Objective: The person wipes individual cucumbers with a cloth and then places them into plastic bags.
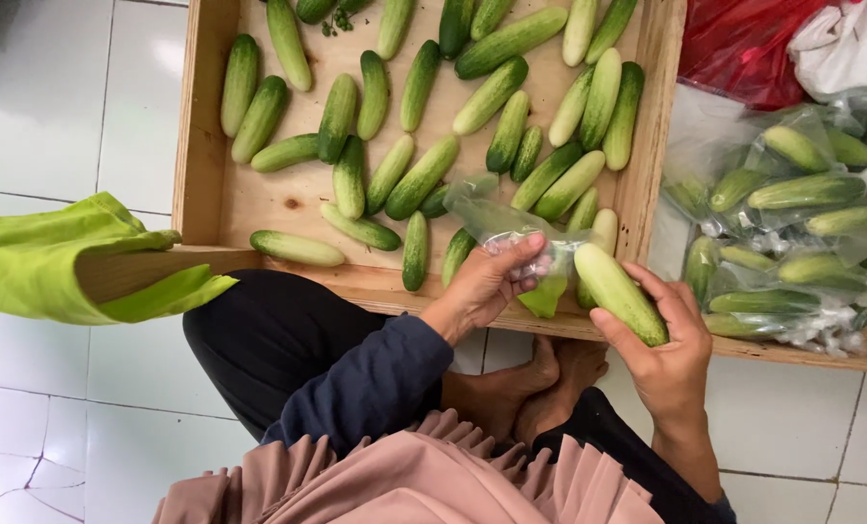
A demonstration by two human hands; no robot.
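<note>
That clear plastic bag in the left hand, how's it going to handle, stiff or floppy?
Probably floppy: the clear plastic bag crumples and sags where the left hand pinches it. Likely very light and thin, since the cucumbers show through. It may be slippery too, given its glossy sheen.

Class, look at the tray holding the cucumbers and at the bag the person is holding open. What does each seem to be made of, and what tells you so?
Tray: looks like unpainted pale plywood, matt, with visible grain and a small knot mark on its floor.
Bag: thin clear plastic film, it seems; it is see-through, crinkled and catches glossy highlights where the left hand pinches it. The right hand holds a cucumber.
</note>
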